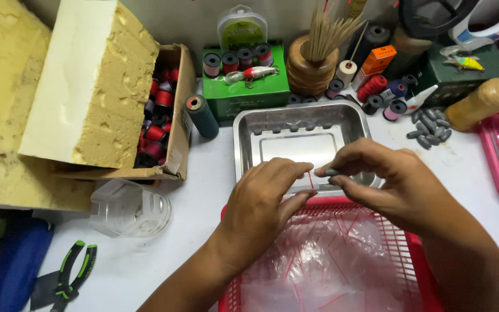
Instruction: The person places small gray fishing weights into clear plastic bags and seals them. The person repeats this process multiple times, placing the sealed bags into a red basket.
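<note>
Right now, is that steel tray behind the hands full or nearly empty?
Nearly empty. The steel tray shows bare shiny floor, with only a row of small grey weights along its far wall. Its near part is hidden by the hands.

The thin red piece (310,180) pinched by the left hand (263,199) was too small to identify, the right hand (391,188) hid most of a small grey object (332,172) (shape unclear), and the red basket (417,242) ran off the bottom edge.

On your bench: cardboard box of thread spools (160,118), foam block (96,81) on it, green box (244,92) bearing a fishing lure (252,73), wooden stick holder (313,66), green-handled pliers (70,277), clear plastic cup (131,208).
</note>
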